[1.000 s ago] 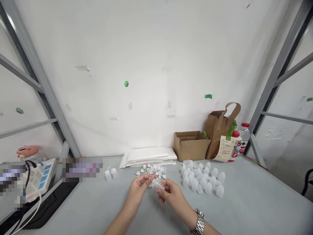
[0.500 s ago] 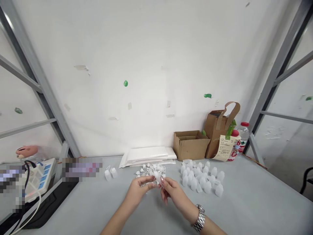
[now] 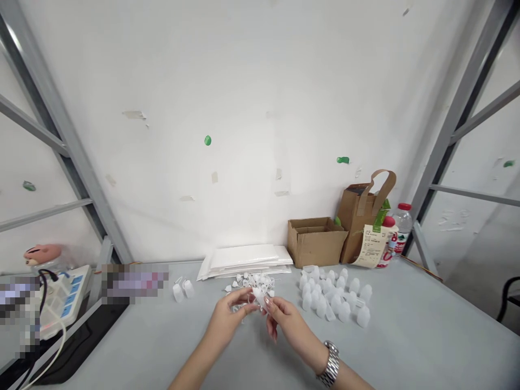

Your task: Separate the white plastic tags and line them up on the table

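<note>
**Both hands closed on one small white piece above the loose heap**

Through the head camera I saw my left hand (image 3: 229, 314) and my right hand (image 3: 284, 319) meeting at mid-surface, fingertips pinched together on a small white plastic piece (image 3: 257, 296). The fingers of both hands were closed around it; it was held just clear of the grey surface (image 3: 406, 336), directly in front of a loose heap of small white caps (image 3: 254, 281). I could not tell whether it was a single part or two pressed together, since the fingers covered most of it. Holding it so close to the heap looked to me like a matter of short reach.

To the right of the hands stood a cluster of small translucent bottles (image 3: 333, 295), mostly upright and packed near one another, well apart from the heap. Two more bottles (image 3: 182, 290) stood alone to the left. Behind the heap lay a flat stack of white bags (image 3: 247, 259) against the wall, beside an open cardboard box (image 3: 317, 241), a brown paper bag (image 3: 363, 216) and a red-capped drink bottle (image 3: 402, 222). A metal watch (image 3: 330, 364) sat on the right wrist. At far left a power strip (image 3: 60, 298) rested off the surface.
</note>
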Demonstrator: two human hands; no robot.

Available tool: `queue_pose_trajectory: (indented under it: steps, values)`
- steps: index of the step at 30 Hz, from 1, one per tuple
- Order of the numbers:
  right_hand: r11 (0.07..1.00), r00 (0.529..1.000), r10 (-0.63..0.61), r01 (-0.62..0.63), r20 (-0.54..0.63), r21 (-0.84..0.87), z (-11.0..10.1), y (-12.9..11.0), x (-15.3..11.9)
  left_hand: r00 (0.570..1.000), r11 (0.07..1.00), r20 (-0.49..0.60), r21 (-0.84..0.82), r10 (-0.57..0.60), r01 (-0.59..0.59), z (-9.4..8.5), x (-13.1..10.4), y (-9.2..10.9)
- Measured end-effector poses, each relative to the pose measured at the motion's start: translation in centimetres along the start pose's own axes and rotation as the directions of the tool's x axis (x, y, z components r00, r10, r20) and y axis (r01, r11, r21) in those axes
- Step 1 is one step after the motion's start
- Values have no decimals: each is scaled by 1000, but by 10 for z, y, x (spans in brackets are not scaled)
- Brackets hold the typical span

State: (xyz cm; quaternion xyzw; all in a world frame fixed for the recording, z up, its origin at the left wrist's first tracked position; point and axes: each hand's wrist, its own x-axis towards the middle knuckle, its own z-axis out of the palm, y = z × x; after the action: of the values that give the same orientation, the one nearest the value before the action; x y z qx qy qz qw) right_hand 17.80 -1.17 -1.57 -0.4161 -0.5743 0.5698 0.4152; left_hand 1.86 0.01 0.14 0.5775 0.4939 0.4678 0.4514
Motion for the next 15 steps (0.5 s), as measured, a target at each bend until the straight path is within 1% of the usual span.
queue_pose_trajectory:
  steps: [2, 4, 7, 10, 12, 13, 15]
  values:
    - [1000, 1000, 3, -3, -26, -19, 0, 1, 0, 1000, 997, 7, 80, -18, 17, -1, -2, 4]
    - [998, 997, -1, -4, -78, -66, -1, 2, 0, 999, 995, 46, 99, -13, 8, -3, -3, 8]
    - [981, 986, -41, 9, -160, -194, -1, 2, -3, 991, 999, 131, 1, -35, 35, -6, -4, 14]
    - [922, 965, -136, 41, -222, -386, 1, 1, -8, 980, 994, 185, -69, -72, 86, -9, -7, 18]
    - [864, 947, -200, 50, -250, -501, 1, 0, -11, 978, 991, 196, -94, -77, 97, -11, -9, 21]
    - [841, 942, -218, 48, -256, -538, 1, 0, -12, 975, 990, 206, -98, -77, 99, -11, -10, 22]
    - [819, 940, -232, 50, -251, -571, 1, 0, -13, 961, 991, 263, -78, -82, 106, -13, -10, 22]
